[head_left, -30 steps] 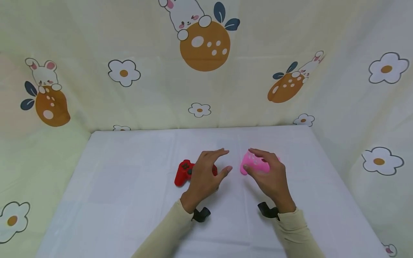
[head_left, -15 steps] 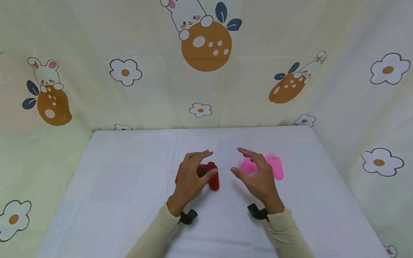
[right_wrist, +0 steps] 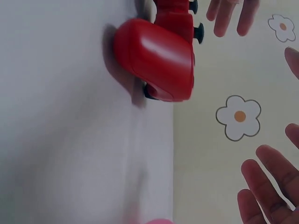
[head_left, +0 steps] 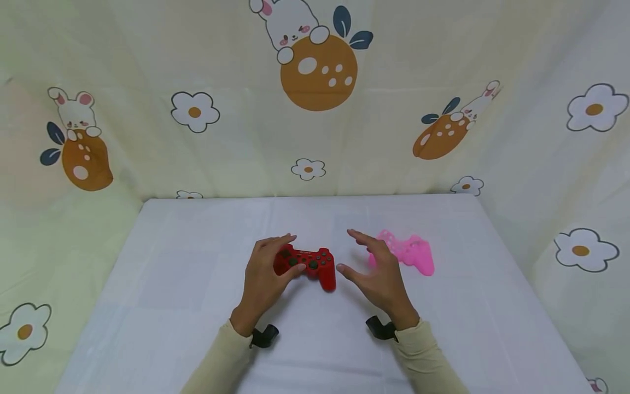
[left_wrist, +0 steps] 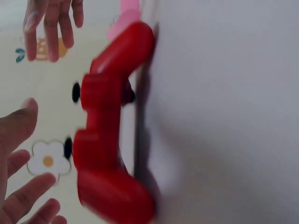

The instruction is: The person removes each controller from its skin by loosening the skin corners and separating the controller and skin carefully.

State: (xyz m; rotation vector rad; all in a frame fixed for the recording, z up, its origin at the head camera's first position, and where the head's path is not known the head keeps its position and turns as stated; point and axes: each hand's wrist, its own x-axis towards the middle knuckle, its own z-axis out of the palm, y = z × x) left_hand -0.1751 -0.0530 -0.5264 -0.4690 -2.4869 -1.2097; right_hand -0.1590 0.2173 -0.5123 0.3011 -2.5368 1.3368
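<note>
A red game controller (head_left: 320, 265) lies on the white table, its buttons and thumbsticks facing up. Above its left grip hovers my left hand (head_left: 263, 273), fingers spread and thumb apart; the left wrist view shows a gap between that hand and the controller (left_wrist: 105, 126). My right hand (head_left: 381, 276) hangs just right of the red controller, with fingers extended and nothing in them. Behind that hand, a flat pink controller-shaped piece (head_left: 418, 254) rests on the table, its left part covered by the fingers. In the right wrist view, the controller's rounded grip (right_wrist: 156, 56) is close up.
A white cloth covers the table (head_left: 187, 257). A cream curtain (head_left: 236, 158) printed with rabbits and flowers stands behind it and along both sides. Black straps (head_left: 266, 335) sit on both wrists.
Both hands have moved left. The left one shifted to the red controller's left end, exposing its right part, and the right one has come off most of the pink piece. Neither object has moved.
</note>
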